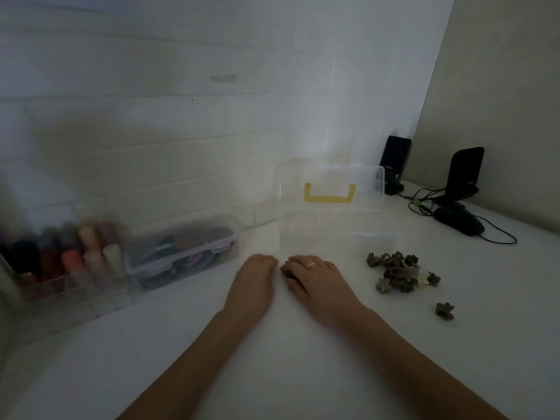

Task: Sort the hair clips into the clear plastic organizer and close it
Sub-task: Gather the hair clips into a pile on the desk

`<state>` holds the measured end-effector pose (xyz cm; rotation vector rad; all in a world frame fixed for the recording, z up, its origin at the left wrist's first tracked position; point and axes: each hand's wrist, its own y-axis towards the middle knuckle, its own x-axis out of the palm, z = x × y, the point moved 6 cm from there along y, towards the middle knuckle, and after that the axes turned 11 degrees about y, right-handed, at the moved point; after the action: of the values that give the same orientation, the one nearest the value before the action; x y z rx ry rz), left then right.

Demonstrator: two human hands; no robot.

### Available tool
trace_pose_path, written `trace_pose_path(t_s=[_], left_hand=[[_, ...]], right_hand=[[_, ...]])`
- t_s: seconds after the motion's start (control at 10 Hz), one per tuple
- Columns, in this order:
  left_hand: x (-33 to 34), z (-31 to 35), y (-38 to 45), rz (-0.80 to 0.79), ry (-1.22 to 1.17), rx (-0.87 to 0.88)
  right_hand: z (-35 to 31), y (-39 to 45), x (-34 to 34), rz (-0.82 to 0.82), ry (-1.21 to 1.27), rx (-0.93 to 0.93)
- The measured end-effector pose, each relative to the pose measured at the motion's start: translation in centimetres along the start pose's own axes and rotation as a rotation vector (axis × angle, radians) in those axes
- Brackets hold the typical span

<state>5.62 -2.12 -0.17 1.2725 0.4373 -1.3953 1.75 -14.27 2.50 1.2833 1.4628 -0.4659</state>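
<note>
A white table [303,374] fills the lower half of the dim view and runs back to a white wall [181,86] marked with horizontal lines; a beige wall [500,86] meets it at the right corner. The clear plastic organizer [333,225] stands near the middle of the table with its lid [330,189] raised, a yellow handle [329,194] showing on the lid. The left hand [253,283] rests palm down on the table just in front of the organizer, fingers curled under at the tips, and whether it holds anything cannot be told. The right hand [315,278], wearing a ring [311,264], lies beside it with fingers bent over something small and dark; what that is cannot be made out. A pile of dark hair clips [400,272] lies to the right of the hands, with one stray clip [445,310] nearer the front. At left sit a closed clear box [181,253] of mixed items and a blurred rack of bottles [66,262]. In the far right corner stand two black speakers [465,174] and a mouse [459,224] with trailing cables.
</note>
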Motion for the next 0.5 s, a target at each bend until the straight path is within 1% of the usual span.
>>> trace_pose_path(t_s=[0.1,0.2,0.3,0.4,0.5], left_hand=[[-0.6,3.9,-1.0,-0.11,-0.192,0.044],[-0.2,7.4,-1.1,-0.144,-0.332,0.082],[0.8,8.6,-0.9,-0.172,-0.338,0.029],[2.0,10.6,-0.7,-0.254,-0.361,-0.007],[2.7,13.3,-0.3,-0.256,-0.521,-0.088]], right_hand=[[0.7,-2.8,-1.5,-0.01,-0.016,-0.036],[2.2,-4.8,-5.1,0.164,0.067,0.032],[6.3,-7.9,-10.9,0.585,0.17,0.242],[11.8,-10.0,-12.3,0.601,0.318,0.572],[15.5,-10.1,-9.6,0.222,0.425,0.809]])
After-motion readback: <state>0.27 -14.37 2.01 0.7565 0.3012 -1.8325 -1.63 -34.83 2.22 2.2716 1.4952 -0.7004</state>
